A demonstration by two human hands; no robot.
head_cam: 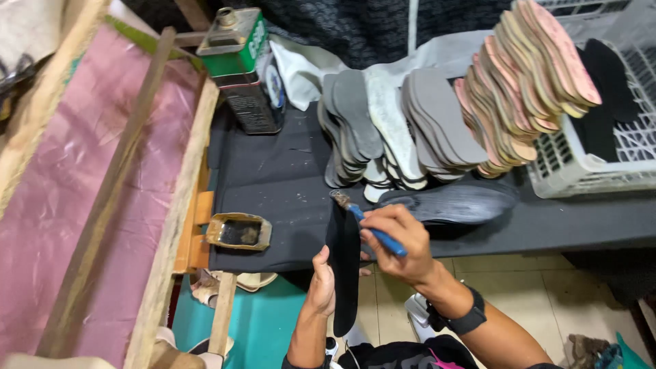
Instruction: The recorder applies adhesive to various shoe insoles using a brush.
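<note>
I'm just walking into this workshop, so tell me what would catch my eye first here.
Probably the fanned stacks of grey insoles and pink-edged insoles leaning along the back of the dark table. Near its front edge, the right hand holds a blue-handled brush against a black insole gripped by the left hand. A green metal can stands at the table's far left.

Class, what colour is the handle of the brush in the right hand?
Blue, seen in the head view: brush handle.

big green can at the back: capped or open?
Capped. The green can stands upright on the black table with a round cap over its top spout.
</note>
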